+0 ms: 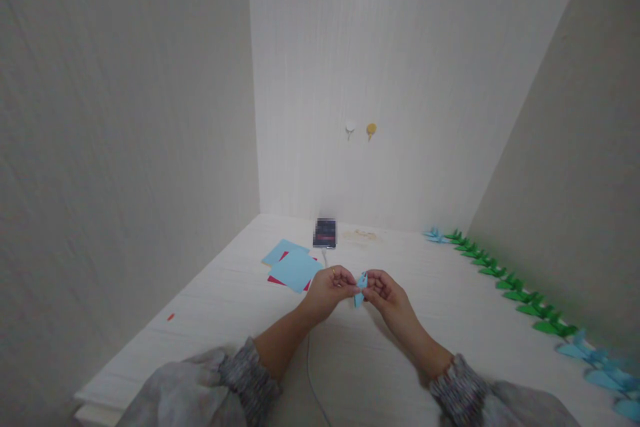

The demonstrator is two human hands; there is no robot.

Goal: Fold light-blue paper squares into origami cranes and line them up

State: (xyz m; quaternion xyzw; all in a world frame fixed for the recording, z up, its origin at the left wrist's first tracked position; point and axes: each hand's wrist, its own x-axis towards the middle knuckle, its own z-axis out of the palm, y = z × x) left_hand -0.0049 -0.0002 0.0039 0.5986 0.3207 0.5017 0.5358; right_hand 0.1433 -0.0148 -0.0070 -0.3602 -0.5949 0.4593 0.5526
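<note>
A small piece of folded light-blue paper (359, 299) is held above the table between both hands. My left hand (331, 290) pinches it from the left with thumb and fingers. From the right, my right hand (389, 295) pinches the same piece, its fingers curled. The fingertips cover part of the paper, so its exact folded shape is hard to make out. Just beyond my left hand lie flat sheets of light-blue paper (296, 269), with corners of red paper (277, 280) sticking out beneath.
A row of folded green paper figures (505, 283) runs along the right wall, with light-blue paper figures (603, 370) at its near end. Against the back wall is a blurred dark phone (325, 233); a white cable (311, 373) crosses the table. An orange-red scrap (171, 317) lies at left.
</note>
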